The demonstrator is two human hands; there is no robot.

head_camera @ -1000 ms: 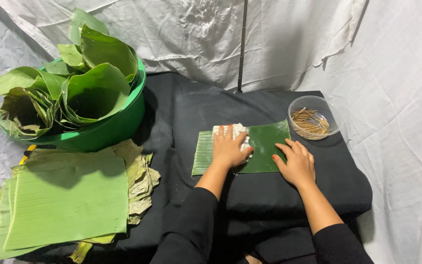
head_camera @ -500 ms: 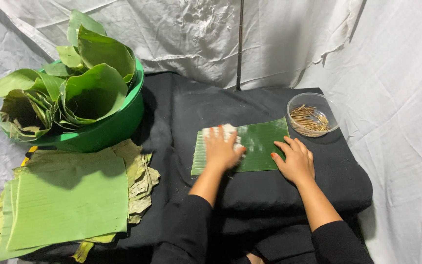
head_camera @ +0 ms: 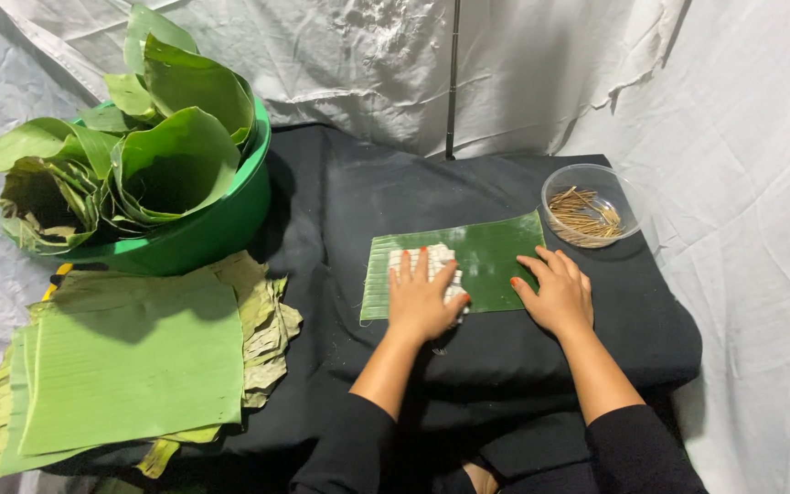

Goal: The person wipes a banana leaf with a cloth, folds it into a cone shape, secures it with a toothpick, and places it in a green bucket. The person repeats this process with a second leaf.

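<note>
Our left hand (head_camera: pixel 422 300) lies flat, fingers spread, pressing a white cloth (head_camera: pixel 435 263) onto the banana leaf piece (head_camera: pixel 482 256) mid-bench (head_camera: pixel 340 201). The right hand (head_camera: pixel 555 295) is open and pins the leaf's near edge, gripping nothing. Stick bowl (head_camera: pixel 591 205) sits just beyond the leaf's right corner; open cloth lies left toward the green basin (head_camera: pixel 203 240) and leaf stack (head_camera: pixel 130 366).

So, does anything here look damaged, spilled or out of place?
Nothing is spilled. The only worn things are the dry, torn yellowish leaf pieces sticking out under the neat stack of flat green leaf sheets. The thin wooden sticks stay inside the clear round bowl.
</note>
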